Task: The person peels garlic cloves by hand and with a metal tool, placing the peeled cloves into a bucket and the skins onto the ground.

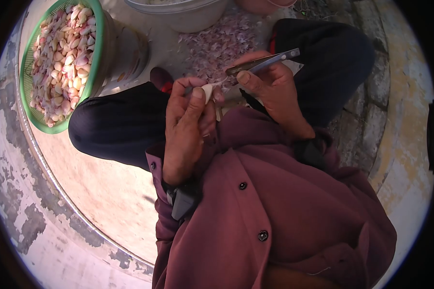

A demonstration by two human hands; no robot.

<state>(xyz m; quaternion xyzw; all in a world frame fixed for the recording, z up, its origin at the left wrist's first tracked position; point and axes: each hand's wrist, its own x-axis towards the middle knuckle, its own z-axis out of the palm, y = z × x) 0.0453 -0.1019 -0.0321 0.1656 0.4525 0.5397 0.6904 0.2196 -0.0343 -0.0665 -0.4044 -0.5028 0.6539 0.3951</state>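
Between the thumb and fingers of my left hand (pixel 188 120) is a pale, peeled-looking garlic clove (pixel 208 93). My right hand (pixel 275 91), just to the right of it, grips a small knife (pixel 270 61) with a metal part that points up and to the right. The knife's other end is near the clove, with a small gap between them. Thin pale skin shows beside the clove. Below both hands lies a heap of pinkish garlic skins (pixel 222 45) on the ground.
A green basket (pixel 100 48) full of garlic cloves (pixel 65 62) stands at the upper left on a bucket (pixel 128 53). A whitish basin (pixel 193 17) and a reddish container (pixel 260 5) are at the top. My bent knees flank the hands.
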